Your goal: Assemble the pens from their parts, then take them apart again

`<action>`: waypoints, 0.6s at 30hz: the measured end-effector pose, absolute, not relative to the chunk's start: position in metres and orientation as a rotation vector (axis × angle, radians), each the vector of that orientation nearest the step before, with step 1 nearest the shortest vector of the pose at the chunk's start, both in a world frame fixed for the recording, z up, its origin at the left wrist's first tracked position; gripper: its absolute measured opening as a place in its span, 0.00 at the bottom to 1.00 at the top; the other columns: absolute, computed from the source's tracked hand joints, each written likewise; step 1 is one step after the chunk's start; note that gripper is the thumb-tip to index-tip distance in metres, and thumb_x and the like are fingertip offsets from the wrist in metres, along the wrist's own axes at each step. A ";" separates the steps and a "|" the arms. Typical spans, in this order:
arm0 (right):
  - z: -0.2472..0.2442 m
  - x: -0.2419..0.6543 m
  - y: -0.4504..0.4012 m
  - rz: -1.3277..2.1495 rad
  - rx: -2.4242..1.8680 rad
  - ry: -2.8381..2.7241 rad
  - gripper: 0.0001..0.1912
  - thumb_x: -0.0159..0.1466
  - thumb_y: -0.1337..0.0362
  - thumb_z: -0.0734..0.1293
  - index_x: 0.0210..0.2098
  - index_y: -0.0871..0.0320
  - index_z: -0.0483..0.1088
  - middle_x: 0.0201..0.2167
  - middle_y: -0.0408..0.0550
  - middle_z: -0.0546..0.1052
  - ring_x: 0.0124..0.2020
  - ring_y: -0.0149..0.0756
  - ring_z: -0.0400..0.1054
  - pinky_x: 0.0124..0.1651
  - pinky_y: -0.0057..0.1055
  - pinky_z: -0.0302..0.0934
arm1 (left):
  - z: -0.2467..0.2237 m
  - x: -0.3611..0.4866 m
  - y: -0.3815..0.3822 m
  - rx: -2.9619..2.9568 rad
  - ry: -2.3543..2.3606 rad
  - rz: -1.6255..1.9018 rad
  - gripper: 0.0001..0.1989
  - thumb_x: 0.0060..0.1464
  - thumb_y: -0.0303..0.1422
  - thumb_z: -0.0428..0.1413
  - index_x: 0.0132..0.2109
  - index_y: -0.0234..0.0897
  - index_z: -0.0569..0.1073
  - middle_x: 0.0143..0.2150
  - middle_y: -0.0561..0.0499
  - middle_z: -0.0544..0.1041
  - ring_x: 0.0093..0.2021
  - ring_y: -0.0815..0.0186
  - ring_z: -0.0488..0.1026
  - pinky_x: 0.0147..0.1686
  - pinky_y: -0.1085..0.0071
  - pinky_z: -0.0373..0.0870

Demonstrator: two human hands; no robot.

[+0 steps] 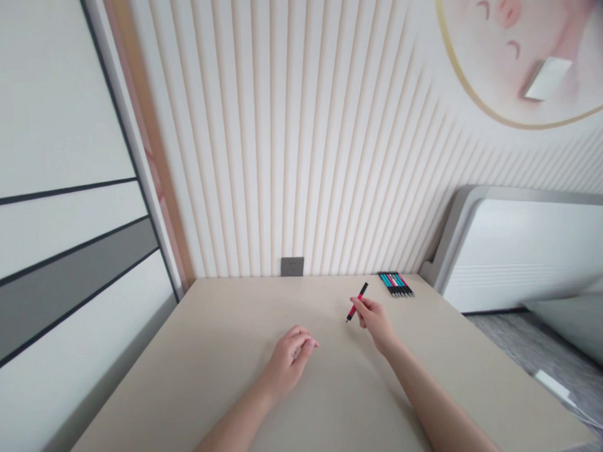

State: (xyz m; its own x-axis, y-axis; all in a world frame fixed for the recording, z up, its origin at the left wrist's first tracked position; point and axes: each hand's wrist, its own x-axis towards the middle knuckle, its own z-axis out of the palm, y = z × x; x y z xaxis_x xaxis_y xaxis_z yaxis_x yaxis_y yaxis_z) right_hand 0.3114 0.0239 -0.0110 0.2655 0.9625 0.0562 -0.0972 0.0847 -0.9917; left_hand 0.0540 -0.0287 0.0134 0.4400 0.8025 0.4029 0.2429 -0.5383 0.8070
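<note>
Left hand (290, 355) held loosely half-curled at the bench (163, 379), nothing gripped. Pink-and-black pen (353, 310) pinched, tilted, between thumb and fingers of right hand (377, 321). Pen row (395, 284) laid near far right corner; wall socket (292, 266) mounted by back edge, further left.

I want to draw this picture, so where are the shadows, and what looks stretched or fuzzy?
Head view: a soft shadow lies on the table beside the right forearm; head view: lines on the ribbed wall spread apart upward, probably lens stretch; head view: the pen in the right hand looks too soft for fine detail.
</note>
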 end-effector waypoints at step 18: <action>-0.008 0.443 0.105 0.830 -1.550 -1.030 0.13 0.55 0.70 0.63 0.40 0.62 0.74 0.28 0.48 0.76 0.23 0.29 0.69 0.24 0.24 0.62 | 0.012 0.055 -0.024 2.008 0.871 0.975 0.20 0.65 0.42 0.45 0.36 0.39 0.77 0.36 0.47 0.74 0.39 0.62 0.71 0.43 0.69 0.67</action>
State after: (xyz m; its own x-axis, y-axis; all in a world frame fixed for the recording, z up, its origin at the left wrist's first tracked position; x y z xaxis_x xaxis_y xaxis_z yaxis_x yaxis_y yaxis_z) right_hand 0.4426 0.1045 -0.0080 0.3887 0.9214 0.0022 0.1937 -0.0794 -0.9779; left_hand 0.0545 -0.0243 0.0124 0.4834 0.8046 0.3449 0.2526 -0.5054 0.8251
